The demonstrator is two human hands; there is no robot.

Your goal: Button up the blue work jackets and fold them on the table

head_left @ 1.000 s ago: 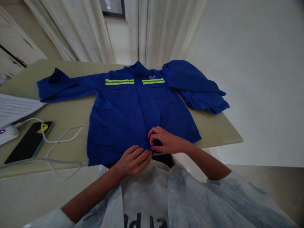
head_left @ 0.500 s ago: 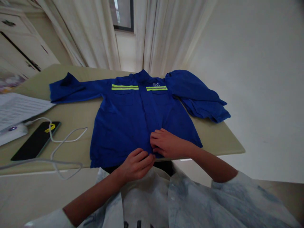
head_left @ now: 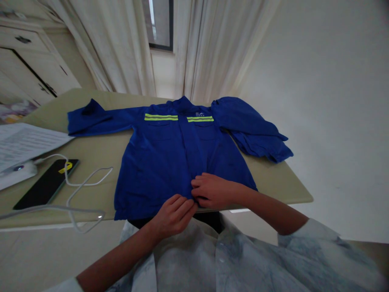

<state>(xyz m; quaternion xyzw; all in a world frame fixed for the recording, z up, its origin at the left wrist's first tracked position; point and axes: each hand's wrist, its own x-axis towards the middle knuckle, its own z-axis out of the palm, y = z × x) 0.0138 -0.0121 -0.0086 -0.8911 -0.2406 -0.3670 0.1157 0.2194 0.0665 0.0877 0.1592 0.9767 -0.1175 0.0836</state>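
A blue work jacket (head_left: 170, 158) with yellow-green reflective stripes lies front up on a beige table (head_left: 273, 178), its sleeves spread left and right. My left hand (head_left: 172, 214) and my right hand (head_left: 212, 190) meet at the jacket's bottom hem, at the centre placket near the table's front edge. Both hands have their fingers curled and pinched on the hem fabric. What lies under the fingertips is hidden.
Left of the jacket lie a black phone (head_left: 47, 184), a white cable (head_left: 82, 186) looping over the table edge, and printed papers (head_left: 21, 144). White curtains (head_left: 121, 48) and a cabinet (head_left: 27, 65) stand behind the table. The right sleeve (head_left: 255, 132) lies bunched near the right edge.
The camera has tilted up a little, so the scene sits lower in view. Both hands stay pinched at the hem's centre, with only small finger shifts.
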